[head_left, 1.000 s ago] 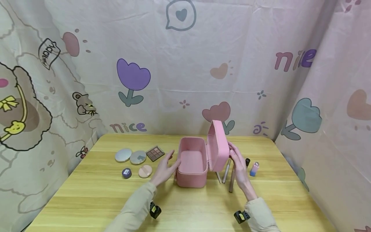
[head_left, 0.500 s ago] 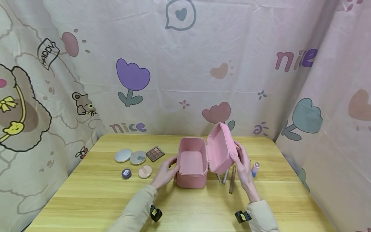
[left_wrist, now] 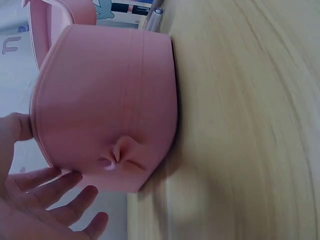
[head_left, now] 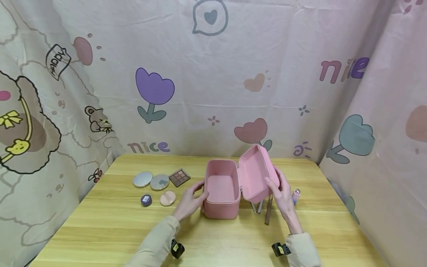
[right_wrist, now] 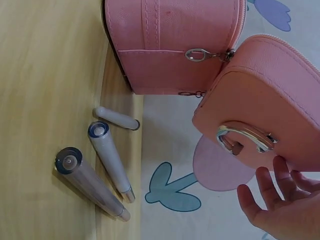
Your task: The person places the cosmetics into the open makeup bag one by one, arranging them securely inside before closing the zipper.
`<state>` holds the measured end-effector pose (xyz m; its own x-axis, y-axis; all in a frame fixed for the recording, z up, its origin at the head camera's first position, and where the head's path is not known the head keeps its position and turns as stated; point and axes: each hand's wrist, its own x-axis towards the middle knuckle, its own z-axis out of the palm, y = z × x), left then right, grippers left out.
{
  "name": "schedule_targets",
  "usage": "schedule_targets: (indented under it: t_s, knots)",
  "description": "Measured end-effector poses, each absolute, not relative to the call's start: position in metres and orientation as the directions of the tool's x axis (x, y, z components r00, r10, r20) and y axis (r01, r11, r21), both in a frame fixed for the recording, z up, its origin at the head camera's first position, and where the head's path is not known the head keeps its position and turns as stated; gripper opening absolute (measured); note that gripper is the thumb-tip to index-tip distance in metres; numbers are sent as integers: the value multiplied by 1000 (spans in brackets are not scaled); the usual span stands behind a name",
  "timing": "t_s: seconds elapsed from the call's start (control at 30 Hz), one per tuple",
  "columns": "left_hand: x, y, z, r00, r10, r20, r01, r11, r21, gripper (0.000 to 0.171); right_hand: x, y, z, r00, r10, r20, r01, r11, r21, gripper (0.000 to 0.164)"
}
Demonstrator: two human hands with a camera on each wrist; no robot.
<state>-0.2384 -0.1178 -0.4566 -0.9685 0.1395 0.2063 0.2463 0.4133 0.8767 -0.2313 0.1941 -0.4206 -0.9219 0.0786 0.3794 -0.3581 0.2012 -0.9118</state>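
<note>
A pink makeup case (head_left: 221, 210) stands on the table, its lid (head_left: 256, 173) swung out to the right on the hinge. My left hand (head_left: 189, 202) holds the case's left side, thumb at the rim and fingers along the outer wall by a small bow (left_wrist: 126, 152). With my right hand (head_left: 281, 194) I grip the lid's outer edge, the thumb over the rim and the fingers behind it. From the right wrist view, the lid's handle (right_wrist: 245, 135) and two zipper pulls (right_wrist: 200, 55) show. The inside of the case holds nothing that shows.
Left of the case lie two round compacts (head_left: 142, 179), an eyeshadow palette (head_left: 179, 177), a powder puff (head_left: 168, 198) and a small purple jar (head_left: 146, 200). Several slim tubes (head_left: 268, 212) lie under the lid, and a pink-blue tube (head_left: 296, 196) stands farther right.
The lid has tipped farther down to the right, and my right hand has moved along with it, thumb now over its edge. My left hand has closed in on the case's left side.
</note>
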Motion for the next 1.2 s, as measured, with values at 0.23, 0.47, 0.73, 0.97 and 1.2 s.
schedule_targets:
  t_s: [0.23, 0.47, 0.73, 0.97, 1.2]
  knots:
    - [-256, -141, -464, -982, 103, 160, 190, 495, 848, 58, -231, 194, -422, -920, 100, 379, -349, 233, -908, 60]
    - [-287, -182, -463, -989, 8, 144, 118, 626, 771, 67, -231, 194, -423, -921, 101, 376, -350, 209, -913, 61]
    - [-310, -205, -461, -996, -21, 86, 35, 802, 597, 82, -232, 193, -425, -915, 112, 387, -361, 196, -912, 60]
    - [-323, -209, -464, -998, -49, -26, -55, 845, 532, 91, -232, 193, -427, -915, 115, 386, -359, 199, -912, 61]
    - [-330, -211, -465, -995, -52, -84, -86, 876, 474, 96, -232, 194, -427, -918, 110, 381, -355, 197, -914, 60]
